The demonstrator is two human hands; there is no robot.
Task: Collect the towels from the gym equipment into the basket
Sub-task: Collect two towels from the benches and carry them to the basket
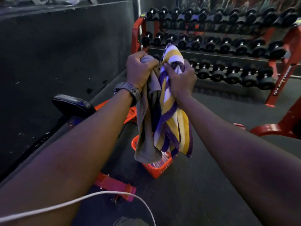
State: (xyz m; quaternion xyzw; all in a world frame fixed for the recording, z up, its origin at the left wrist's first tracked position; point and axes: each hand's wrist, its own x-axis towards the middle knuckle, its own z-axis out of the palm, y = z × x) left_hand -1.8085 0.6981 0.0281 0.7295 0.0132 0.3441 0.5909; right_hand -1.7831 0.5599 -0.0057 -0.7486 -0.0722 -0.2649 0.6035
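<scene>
The left hand (pixel 140 70) is clenched round the bunched top of a grey towel (pixel 145 128), fingers curled tight over the cloth, a dark wristwatch (pixel 130 92) strapped just below it. The right hand (pixel 180 80) grips the gathered upper part of a striped towel (pixel 171 123), its fingers wrapped round a twisted fold. The two hands are side by side, nearly touching, held out in front of the body at the ends of bare forearms.

The grey towel is plain and soft-looking, hanging in a long loose fold from the left fist. The striped towel carries broad bands of purple, yellow and white; a rounded hump of it rises above the right hand, and the rest drapes down in crumpled folds. The two towels hang against each other, their lower ends dangling directly above an orange basket (pixel 156 170).

The basket is plastic with slotted walls and stands on the dark rubber floor (pixel 203 176). Most of its opening is hidden behind the hanging cloth; in the exposed corner something pale and striped lies inside, though what it is cannot be told.

Left of the basket are the red frame feet of a bench (pixel 114 185) with a black padded seat (pixel 73 103). Behind the hands a red rack (pixel 276 88) holds three rows of black dumbbells (pixel 232 74). A dark wall (pixel 57 46) runs along the left, and a white cable (pixel 65 204) curves across the bottom of the view.
</scene>
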